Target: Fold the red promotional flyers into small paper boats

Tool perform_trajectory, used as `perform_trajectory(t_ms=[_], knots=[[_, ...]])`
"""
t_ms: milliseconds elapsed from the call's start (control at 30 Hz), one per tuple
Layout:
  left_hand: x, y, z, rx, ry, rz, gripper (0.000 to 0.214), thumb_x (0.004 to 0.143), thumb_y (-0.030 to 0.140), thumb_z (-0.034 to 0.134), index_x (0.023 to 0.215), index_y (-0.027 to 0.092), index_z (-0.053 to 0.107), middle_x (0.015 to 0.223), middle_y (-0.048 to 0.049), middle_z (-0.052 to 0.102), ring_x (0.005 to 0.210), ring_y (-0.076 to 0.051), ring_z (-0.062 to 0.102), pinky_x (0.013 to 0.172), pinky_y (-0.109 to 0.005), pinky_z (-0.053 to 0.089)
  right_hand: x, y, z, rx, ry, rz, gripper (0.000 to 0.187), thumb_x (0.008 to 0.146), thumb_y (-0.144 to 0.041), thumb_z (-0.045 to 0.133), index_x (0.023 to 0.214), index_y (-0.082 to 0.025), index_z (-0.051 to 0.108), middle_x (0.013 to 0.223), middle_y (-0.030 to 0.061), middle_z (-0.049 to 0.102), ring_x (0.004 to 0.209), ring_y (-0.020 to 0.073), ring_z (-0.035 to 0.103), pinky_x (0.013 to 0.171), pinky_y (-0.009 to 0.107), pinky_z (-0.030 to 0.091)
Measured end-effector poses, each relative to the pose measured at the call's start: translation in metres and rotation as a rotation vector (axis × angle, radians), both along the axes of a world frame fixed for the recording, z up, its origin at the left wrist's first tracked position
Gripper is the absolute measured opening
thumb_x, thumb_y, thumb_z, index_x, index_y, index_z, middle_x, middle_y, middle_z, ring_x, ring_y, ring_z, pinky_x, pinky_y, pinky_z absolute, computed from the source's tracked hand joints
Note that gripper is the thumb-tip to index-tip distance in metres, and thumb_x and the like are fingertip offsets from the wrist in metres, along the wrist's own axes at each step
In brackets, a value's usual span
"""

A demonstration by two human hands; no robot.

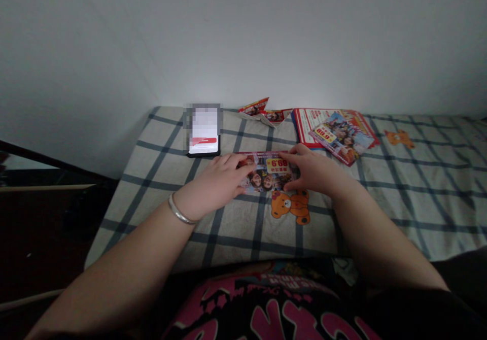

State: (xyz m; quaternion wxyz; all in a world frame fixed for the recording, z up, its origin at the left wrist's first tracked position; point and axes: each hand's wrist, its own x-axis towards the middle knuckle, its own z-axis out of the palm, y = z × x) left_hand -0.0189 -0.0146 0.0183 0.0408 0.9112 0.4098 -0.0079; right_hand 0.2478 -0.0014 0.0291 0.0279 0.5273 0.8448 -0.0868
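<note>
Your left hand (218, 180) lies flat, pinning the colourful glossy paper flyer (266, 173) so it won't slide; right hand (312, 171) pinches its end.

A single head-worn camera is supplying the only view. It is looking forward and down from above the person's lap and facing the white wall (243, 35). It is sitting close to the checked sheet (399, 188), with both forearms entering from the lower edge. The left hand (218, 180) and right hand (314, 170) are meeting near frame centre.
</note>
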Motion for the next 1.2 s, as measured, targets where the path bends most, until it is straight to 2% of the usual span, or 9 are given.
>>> perform_trajectory(t_ms=[267,533,700,833,900,1000,1067,1200], knots=[[-0.003,0.005,0.002,-0.042,-0.021,-0.016,0.062,0.084,0.025,0.074,0.141,0.023,0.052,0.144,-0.0132,0.051,0.128,-0.031,0.050,0.105,-0.045,0.044,0.008,0.002,0.000,-0.041,0.014,0.036,0.082,0.073,-0.045,0.079,0.148,-0.030,0.050,0.132,0.0091,0.055,0.095,0.0256,0.066,0.081,0.037,0.054],[-0.007,0.011,0.002,-0.027,-0.063,-0.027,0.057,0.081,0.027,0.077,0.135,0.025,0.058,0.138,-0.0100,0.056,0.121,-0.029,0.054,0.100,-0.042,0.046,0.016,0.003,-0.001,-0.036,0.032,0.050,0.073,0.073,-0.044,0.078,0.141,-0.027,0.057,0.133,0.0095,0.055,0.095,0.0258,0.066,0.084,0.039,0.054],[-0.009,0.015,-0.002,0.005,-0.100,-0.054,0.056,0.079,0.036,0.080,0.131,0.027,0.060,0.129,-0.0081,0.059,0.116,-0.028,0.056,0.096,-0.040,0.047,0.014,0.002,-0.003,-0.030,0.034,0.038,0.073,0.074,-0.045,0.079,0.140,-0.025,0.056,0.126,0.0107,0.058,0.095,0.0268,0.066,0.079,0.038,0.053],[0.000,0.008,-0.007,0.086,-0.111,0.006,0.051,0.079,0.045,0.078,0.122,0.021,0.063,0.119,-0.0107,0.059,0.112,-0.030,0.054,0.095,-0.043,0.046,0.001,-0.003,-0.005,0.032,0.028,-0.018,0.073,0.073,-0.050,0.079,0.135,-0.020,0.055,0.119,0.0120,0.060,0.097,0.0287,0.066,0.074,0.037,0.052],[0.008,0.002,-0.009,0.143,-0.124,0.052,0.056,0.080,0.049,0.076,0.124,0.019,0.061,0.120,-0.0125,0.059,0.112,-0.031,0.053,0.095,-0.045,0.045,-0.007,-0.007,-0.006,0.078,0.022,-0.032,0.070,0.074,-0.054,0.076,0.128,-0.016,0.056,0.117,0.0133,0.061,0.102,0.0307,0.065,0.075,0.038,0.052],[0.020,-0.006,-0.011,0.179,-0.126,0.128,0.062,0.080,0.053,0.074,0.129,0.019,0.058,0.121,-0.0136,0.058,0.113,-0.034,0.052,0.092,-0.047,0.044,-0.017,-0.011,-0.010,0.128,0.007,-0.053,0.066,0.075,-0.060,0.073,0.120,-0.015,0.056,0.115,0.0140,0.063,0.101,0.0313,0.065,0.071,0.037,0.050],[0.027,-0.010,-0.011,0.194,-0.120,0.196,0.059,0.081,0.056,0.071,0.126,0.020,0.060,0.120,-0.0135,0.058,0.109,-0.035,0.053,0.088,-0.048,0.044,-0.021,-0.012,-0.012,0.146,0.006,-0.058,0.066,0.075,-0.063,0.070,0.118,-0.015,0.055,0.114,0.0143,0.064,0.100,0.0312,0.066,0.069,0.037,0.049],[0.037,-0.014,-0.012,0.216,-0.130,0.242,0.052,0.085,0.058,0.062,0.119,0.018,0.062,0.121,-0.0149,0.059,0.112,-0.036,0.052,0.091,-0.051,0.041,-0.023,-0.013,-0.013,0.149,0.013,-0.053,0.066,0.077,-0.063,0.068,0.119,-0.014,0.055,0.115,0.0145,0.065,0.099,0.0301,0.066,0.068,0.036,0.048]])
